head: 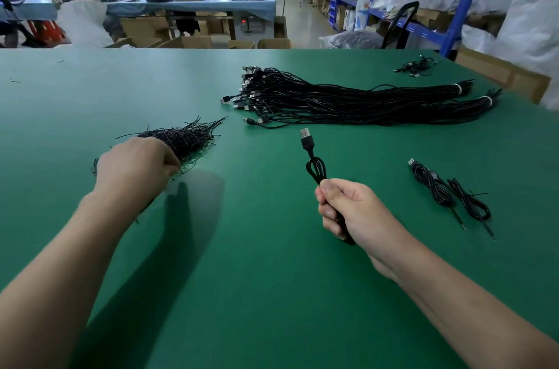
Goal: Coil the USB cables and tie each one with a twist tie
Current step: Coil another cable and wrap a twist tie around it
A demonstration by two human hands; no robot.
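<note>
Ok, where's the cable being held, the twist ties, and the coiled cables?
Held cable (308, 143): head view, on its black plug.
Twist ties (184, 140): head view, middle of the pile.
Coiled cables (432, 184): head view, on the left coil.

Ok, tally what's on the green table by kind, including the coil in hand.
Table coils: 2
Held coil, right hand: 1
Cable bundles: 2
Tie pile: 1
Far tangle: 1
Total: 7
</note>
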